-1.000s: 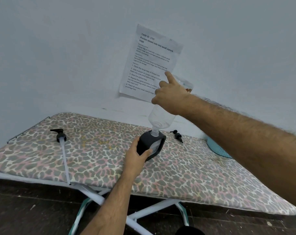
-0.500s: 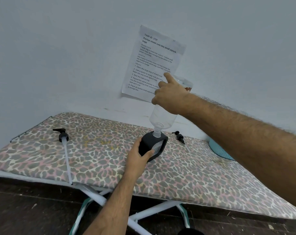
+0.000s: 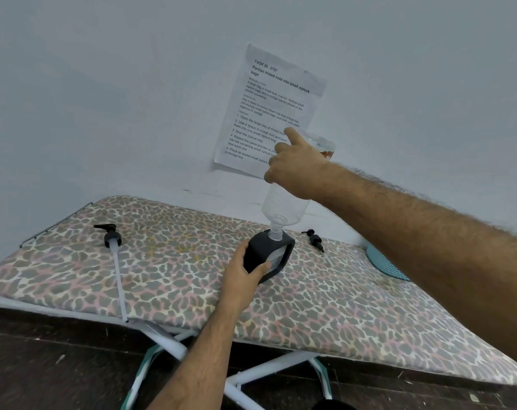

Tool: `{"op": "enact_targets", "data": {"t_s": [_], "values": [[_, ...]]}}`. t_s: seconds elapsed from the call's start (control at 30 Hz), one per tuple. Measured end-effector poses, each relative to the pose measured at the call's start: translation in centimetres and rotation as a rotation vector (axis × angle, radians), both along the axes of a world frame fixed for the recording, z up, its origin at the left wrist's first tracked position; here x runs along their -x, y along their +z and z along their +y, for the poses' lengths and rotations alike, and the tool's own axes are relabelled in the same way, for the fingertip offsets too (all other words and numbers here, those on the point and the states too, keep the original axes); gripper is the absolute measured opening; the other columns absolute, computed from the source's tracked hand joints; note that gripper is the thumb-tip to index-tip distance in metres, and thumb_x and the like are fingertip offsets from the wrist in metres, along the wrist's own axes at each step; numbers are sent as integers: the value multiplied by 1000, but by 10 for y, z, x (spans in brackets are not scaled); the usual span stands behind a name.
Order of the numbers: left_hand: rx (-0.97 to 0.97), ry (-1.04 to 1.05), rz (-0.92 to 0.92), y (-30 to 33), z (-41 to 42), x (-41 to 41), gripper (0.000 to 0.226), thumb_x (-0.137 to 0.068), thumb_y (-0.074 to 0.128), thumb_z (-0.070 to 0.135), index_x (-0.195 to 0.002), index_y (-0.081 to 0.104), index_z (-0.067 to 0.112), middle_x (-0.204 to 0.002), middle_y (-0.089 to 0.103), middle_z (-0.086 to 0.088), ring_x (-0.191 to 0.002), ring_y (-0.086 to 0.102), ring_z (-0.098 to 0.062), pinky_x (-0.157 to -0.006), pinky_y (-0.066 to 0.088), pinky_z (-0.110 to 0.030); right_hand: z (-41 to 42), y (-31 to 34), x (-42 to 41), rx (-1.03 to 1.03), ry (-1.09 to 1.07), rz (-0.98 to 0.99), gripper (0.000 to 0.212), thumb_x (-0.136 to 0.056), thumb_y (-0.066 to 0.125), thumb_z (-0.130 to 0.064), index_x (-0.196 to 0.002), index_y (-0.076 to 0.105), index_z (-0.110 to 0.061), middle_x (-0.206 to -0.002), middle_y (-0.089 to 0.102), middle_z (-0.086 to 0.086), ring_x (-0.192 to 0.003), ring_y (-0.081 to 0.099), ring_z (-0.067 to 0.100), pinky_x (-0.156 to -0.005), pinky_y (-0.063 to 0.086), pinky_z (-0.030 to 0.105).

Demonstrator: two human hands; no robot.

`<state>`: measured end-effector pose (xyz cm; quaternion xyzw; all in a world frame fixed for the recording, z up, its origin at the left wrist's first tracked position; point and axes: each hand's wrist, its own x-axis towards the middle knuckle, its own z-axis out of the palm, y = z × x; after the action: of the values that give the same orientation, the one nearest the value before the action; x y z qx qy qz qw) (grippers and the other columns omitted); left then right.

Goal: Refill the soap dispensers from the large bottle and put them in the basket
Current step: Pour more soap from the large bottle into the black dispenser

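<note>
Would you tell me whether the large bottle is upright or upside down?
Upside down: the large bottle has its neck in the black dispenser.

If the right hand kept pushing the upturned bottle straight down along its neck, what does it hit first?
The right hand drives the large bottle neck-down into the open top of the black dispenser, which the left hand grips on the ironing board. The neck seems to sit in the opening already.

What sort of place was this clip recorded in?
Probably a makeshift recording spot in a plain room, not a kitchen or bathroom: the work surface is a leopard-print ironing board on folding legs, against a bare painted wall with a printed task sheet stuck on it.
</note>
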<state>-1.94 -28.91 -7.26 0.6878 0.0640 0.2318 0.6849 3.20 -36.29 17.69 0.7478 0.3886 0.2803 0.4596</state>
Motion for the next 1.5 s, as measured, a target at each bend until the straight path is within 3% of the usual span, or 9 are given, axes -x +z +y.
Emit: {"op": "enact_targets", "data": {"t_s": [0.47, 0.8, 0.97, 1.13, 1.4, 1.5], "values": [[-11, 4, 14, -1, 0, -2, 51, -90, 71, 17, -136, 49, 29, -121, 63, 17, -111, 61, 0, -95, 53, -27, -15, -1, -4, -73, 7, 44, 36, -92, 60, -13, -120, 62, -35, -106, 65, -7, -112, 51, 25, -115, 16, 56], [-41, 18, 29, -2, 0, -2, 58, -90, 71, 21, -142, 46, 25, -127, 62, 13, -116, 60, -6, -102, 52, -38, -69, -13, -13, -352, -110, 208, 59, -89, 53, -3, -138, 48, -35, -128, 58, 0, -124, 46, 28, -116, 13, 58], [-33, 15, 35, -1, -1, -1, 52, -90, 71, 21, -136, 49, 30, -122, 62, 19, -113, 61, -2, -100, 53, -36, -97, -36, -21, -515, -180, 294, 65, -88, 53, -3, -142, 43, -36, -130, 56, -1, -126, 45, 26, -114, 16, 56], [-34, 20, 54, -3, 0, -2, 64, -89, 73, 25, -146, 43, 27, -130, 61, 12, -119, 59, -8, -103, 52, -40, -119, -63, -24, -693, -236, 427, 67, -86, 56, -6, -144, 40, -34, -132, 56, 0, -125, 47, 27, -111, 25, 53], [-21, 30, 48, 0, -2, -1, 57, -89, 72, 20, -139, 47, 31, -119, 62, 19, -115, 61, -8, -101, 53, -41, -146, -102, -26, -964, -265, 584, 70, -79, 66, -13, -141, 41, -34, -129, 59, -2, -113, 55, 25, -97, 42, 44], [-25, 37, 53, -1, -2, -2, 56, -89, 73, 21, -137, 48, 32, -122, 63, 16, -115, 61, -8, -101, 53, -41, -150, -114, -21, -1086, -266, 693, 71, -76, 71, -15, -140, 43, -32, -129, 60, 1, -104, 60, 25, -84, 54, 48]]}}
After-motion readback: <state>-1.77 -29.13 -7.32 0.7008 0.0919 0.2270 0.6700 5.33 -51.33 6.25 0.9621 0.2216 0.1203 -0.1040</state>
